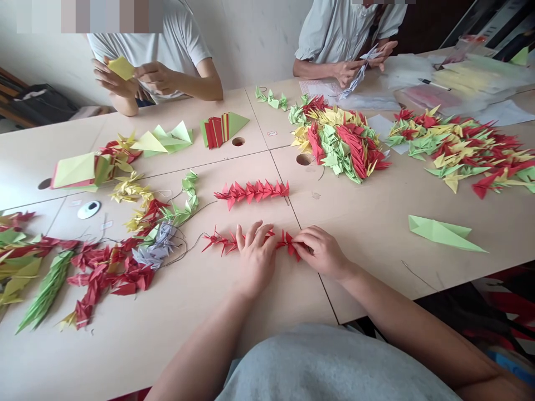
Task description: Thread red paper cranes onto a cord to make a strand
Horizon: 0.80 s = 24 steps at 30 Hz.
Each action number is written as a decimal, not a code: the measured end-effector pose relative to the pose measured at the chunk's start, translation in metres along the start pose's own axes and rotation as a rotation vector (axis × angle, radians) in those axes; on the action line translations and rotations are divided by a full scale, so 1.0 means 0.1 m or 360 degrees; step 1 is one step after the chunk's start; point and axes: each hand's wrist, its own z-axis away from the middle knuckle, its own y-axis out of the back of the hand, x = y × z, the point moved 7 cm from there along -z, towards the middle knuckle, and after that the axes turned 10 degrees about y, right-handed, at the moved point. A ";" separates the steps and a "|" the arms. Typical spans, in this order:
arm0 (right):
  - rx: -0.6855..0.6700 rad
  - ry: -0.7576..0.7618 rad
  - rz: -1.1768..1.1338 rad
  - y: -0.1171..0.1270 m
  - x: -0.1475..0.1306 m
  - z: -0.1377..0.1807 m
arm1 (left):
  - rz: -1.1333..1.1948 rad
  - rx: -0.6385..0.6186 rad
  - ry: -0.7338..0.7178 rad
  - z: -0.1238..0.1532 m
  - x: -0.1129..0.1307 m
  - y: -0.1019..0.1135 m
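A short strand of red paper cranes (223, 243) lies on the table in front of me. My left hand (256, 262) lies over its middle, fingers curved around the strand and slightly parted; the thumb is hidden. At the strand's right end, my right hand (320, 250) pinches the last red crane (288, 245) between thumb and fingers. Just beyond my hands, a second red crane strand (253, 192) lies roughly parallel. Dark thread (194, 245) runs from the left end of the near strand toward a bunch of lilac cranes (156, 245).
Red, yellow and green crane strands (104, 273) spread at left, with larger piles (340, 139) at the back right. A green folded paper (443, 233) lies right. Folded sheets (223, 128) are farther back. Two people work opposite, one holding yellow paper (121, 68), the other lilac cranes (359, 78).
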 end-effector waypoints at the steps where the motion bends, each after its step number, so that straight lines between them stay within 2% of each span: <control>1: -0.0010 0.0009 0.0008 0.00 -0.01 0.00 | 0.0005 -0.0005 -0.0002 0.00 0.00 -0.01; 16: -0.0059 0.0051 0.0038 -0.07 -0.01 0.01 | 0.0093 -0.0040 -0.0073 0.01 0.03 -0.04; 24: -0.0064 0.0125 0.0114 -0.10 -0.05 0.01 | 0.0171 0.0034 -0.0100 0.01 0.03 -0.03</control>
